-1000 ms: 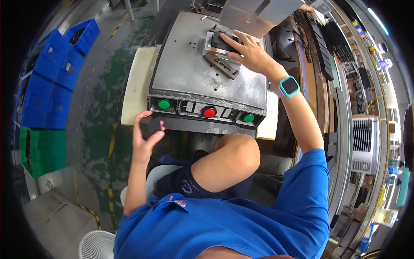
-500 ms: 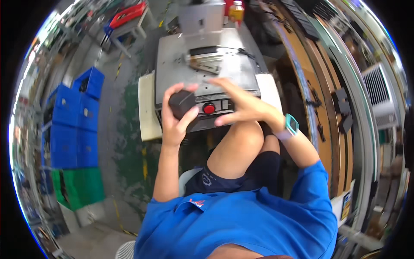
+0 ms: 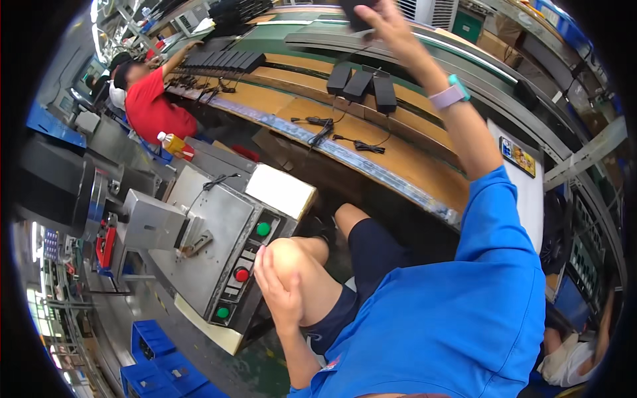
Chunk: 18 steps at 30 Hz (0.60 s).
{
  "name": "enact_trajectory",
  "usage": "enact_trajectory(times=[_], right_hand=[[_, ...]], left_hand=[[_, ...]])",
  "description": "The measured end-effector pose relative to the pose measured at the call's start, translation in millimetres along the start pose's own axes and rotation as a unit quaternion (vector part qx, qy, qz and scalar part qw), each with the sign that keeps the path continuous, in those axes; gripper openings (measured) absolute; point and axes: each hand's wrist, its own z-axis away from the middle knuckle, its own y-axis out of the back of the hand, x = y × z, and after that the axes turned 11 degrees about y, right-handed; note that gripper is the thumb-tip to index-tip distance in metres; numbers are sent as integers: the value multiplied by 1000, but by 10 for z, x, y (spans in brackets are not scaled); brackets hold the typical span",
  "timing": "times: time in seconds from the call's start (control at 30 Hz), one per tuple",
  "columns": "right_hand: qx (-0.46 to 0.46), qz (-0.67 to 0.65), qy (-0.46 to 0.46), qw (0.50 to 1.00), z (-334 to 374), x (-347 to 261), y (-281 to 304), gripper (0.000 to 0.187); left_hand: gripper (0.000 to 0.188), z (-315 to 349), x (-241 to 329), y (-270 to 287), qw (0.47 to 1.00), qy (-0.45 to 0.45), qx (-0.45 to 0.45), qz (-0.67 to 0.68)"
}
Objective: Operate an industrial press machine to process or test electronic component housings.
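My right hand [image 3: 393, 32] is stretched far out at the upper edge, above the conveyor side of the bench. Its fingers grip a black block-shaped power adapter [image 3: 355, 14], partly cut off by the picture's rim. My left hand [image 3: 279, 290] hangs beside my knee, just in front of the machine's control panel [image 3: 233, 286]. Its fingers are stretched out and nothing is in them. Below my right hand, several black adapters [image 3: 358, 86] with cords rest on the wooden shelf. On the machine's metal table [image 3: 189, 272], a small metal fixture [image 3: 196, 244] sits under the press head [image 3: 151, 222].
The panel carries a red button [image 3: 241, 274] and two green buttons [image 3: 263, 229]. A long wooden bench [image 3: 418, 179] runs along the far side, with more adapters [image 3: 229, 61] in a row. A person in red [image 3: 156, 106] works there. Blue bins [image 3: 169, 373] stand at lower left.
My view has swung to the right. The black adapter has passed from my left hand to my right, which has reached out toward the conveyor. My left hand is now empty, lowered by my knee.
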Motion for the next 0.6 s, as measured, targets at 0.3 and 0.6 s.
enact_trajectory(times=[0.3, 0.6], right_hand=[[-145, 651, -156, 729, 835, 1426, 3053, 48], [-323, 443, -122, 827, 926, 993, 417, 102]], left_hand=[[56, -51, -2, -167, 997, -41, 19, -58], [54, -151, 45, -150, 997, -31, 16, -67]])
